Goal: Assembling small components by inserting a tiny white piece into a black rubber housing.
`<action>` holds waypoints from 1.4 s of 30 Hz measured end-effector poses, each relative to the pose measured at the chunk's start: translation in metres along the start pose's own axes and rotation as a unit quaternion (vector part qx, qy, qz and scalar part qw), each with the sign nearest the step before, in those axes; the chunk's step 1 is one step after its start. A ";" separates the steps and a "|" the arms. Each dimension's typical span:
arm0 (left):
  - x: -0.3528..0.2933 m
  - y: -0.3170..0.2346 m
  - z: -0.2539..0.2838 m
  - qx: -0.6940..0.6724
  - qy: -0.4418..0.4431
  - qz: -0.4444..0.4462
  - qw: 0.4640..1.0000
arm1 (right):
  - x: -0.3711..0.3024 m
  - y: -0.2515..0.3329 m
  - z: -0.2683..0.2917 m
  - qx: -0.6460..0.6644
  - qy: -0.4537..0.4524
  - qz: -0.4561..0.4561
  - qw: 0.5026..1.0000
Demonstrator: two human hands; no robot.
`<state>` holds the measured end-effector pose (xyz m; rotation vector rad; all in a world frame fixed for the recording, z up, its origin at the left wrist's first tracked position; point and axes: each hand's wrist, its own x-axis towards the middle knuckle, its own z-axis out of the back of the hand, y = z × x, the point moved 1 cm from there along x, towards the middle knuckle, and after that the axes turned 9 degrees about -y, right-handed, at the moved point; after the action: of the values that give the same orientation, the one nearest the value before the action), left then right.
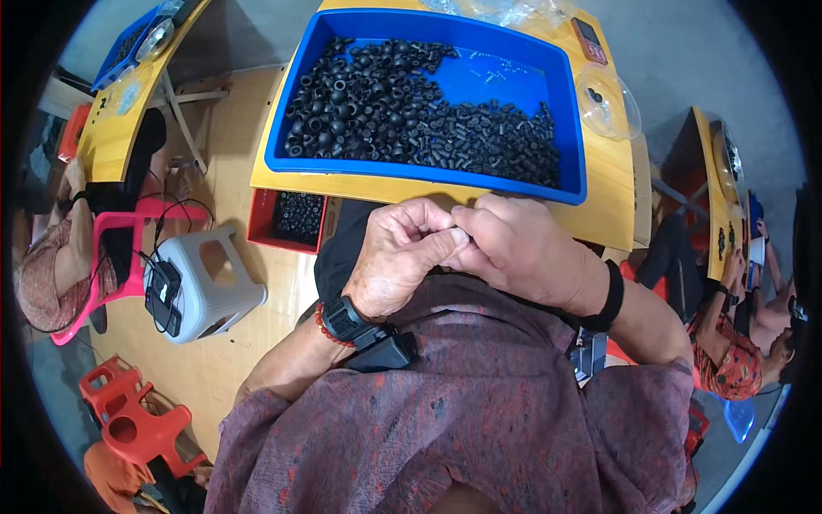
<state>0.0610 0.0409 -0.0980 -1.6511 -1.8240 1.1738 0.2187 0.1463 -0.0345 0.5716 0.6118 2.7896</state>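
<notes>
My left hand [396,254] and my right hand [524,250] meet over my lap, just in front of the table's near edge. Both have their fingers bent in a pinch, the fingertips touching. Whatever lies between them is too small or hidden to make out. Beyond the hands, a blue tray [575,120] rests on the yellow table [612,218]. Round, cup-like black parts [342,107] fill its left side, and small black cylindrical pieces [492,141] lie heaped toward the right.
A red bin [261,214] of black parts stands below the table's left. Right of the tray are a clear plastic dish [610,103] and a phone-like device [589,41]. A grey stool [201,287] and red stools [141,420] stand leftward. Other people sit at both sides.
</notes>
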 end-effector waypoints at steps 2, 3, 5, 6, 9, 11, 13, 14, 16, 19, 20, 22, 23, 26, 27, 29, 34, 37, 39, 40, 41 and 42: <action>0.000 0.001 -0.001 0.000 0.007 -0.002 1.000 | -0.004 0.000 -0.003 -0.014 -0.028 0.031 0.999; -0.001 0.002 -0.001 0.000 0.010 -0.005 1.000 | -0.006 0.000 -0.004 -0.018 -0.031 0.035 0.999; 0.000 0.004 -0.001 0.005 0.011 -0.008 1.000 | -0.008 -0.001 -0.007 -0.022 -0.045 0.041 0.998; 0.000 0.004 0.000 0.009 0.009 -0.010 1.000 | -0.008 -0.001 -0.008 -0.023 -0.040 0.040 0.998; 0.001 0.005 0.002 -0.005 0.013 -0.004 1.000 | -0.008 -0.001 -0.009 -0.007 -0.044 0.021 0.999; 0.004 0.004 0.002 -0.016 0.022 -0.001 1.000 | -0.007 -0.003 -0.008 0.021 -0.067 0.001 0.998; 0.005 0.005 0.002 -0.028 0.029 0.013 0.999 | -0.008 -0.006 -0.005 0.051 -0.067 -0.033 0.996; 0.005 0.005 0.001 -0.033 0.031 0.024 0.999 | -0.008 -0.007 -0.004 0.069 -0.067 -0.051 0.994; 0.004 0.005 0.001 -0.039 0.031 0.041 0.998 | -0.008 -0.009 -0.002 0.082 -0.054 -0.063 0.993; 0.004 0.005 0.001 -0.040 0.030 0.053 0.997 | -0.007 -0.010 -0.001 0.100 -0.045 -0.081 0.991; 0.005 0.005 0.001 -0.037 0.031 0.052 0.997 | -0.006 -0.010 -0.001 0.106 -0.043 -0.086 0.990; 0.005 0.005 0.002 -0.033 0.028 0.050 0.998 | -0.005 -0.010 0.000 0.114 -0.041 -0.089 0.989; 0.005 0.005 0.002 -0.032 0.024 0.050 0.998 | -0.004 -0.010 0.000 0.122 -0.045 -0.091 0.987; 0.005 0.006 0.002 -0.032 0.012 0.053 0.998 | -0.003 -0.010 -0.001 0.142 -0.048 -0.137 0.979; 0.005 0.006 0.002 -0.038 0.013 0.050 0.998 | -0.002 -0.010 -0.001 0.129 -0.040 -0.126 0.983; 0.005 0.007 0.003 -0.029 0.011 0.058 0.998 | -0.001 -0.011 0.000 0.110 -0.011 -0.120 0.987; 0.006 0.008 0.002 -0.039 0.007 0.051 0.998 | 0.002 -0.007 -0.001 0.081 -0.013 -0.075 0.994; 0.005 0.006 0.000 -0.017 -0.011 0.031 0.999 | 0.002 -0.008 -0.003 0.060 -0.005 -0.057 0.997; 0.004 0.004 -0.002 0.016 -0.030 0.016 0.999 | 0.003 -0.011 -0.004 0.045 0.012 -0.049 0.998; 0.003 0.003 -0.003 0.050 -0.040 0.005 0.998 | 0.004 -0.013 -0.005 0.036 0.022 -0.047 0.998; 0.003 0.002 -0.004 0.080 -0.049 -0.010 0.996 | 0.005 -0.014 -0.006 0.027 0.033 -0.044 0.998; 0.002 0.000 -0.005 0.107 -0.056 -0.030 0.992 | 0.005 -0.014 -0.005 0.041 0.038 -0.050 0.997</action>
<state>0.0647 0.0445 -0.0960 -1.4273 -1.7311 1.4075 0.2138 0.1588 -0.0437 0.4399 0.7522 2.7118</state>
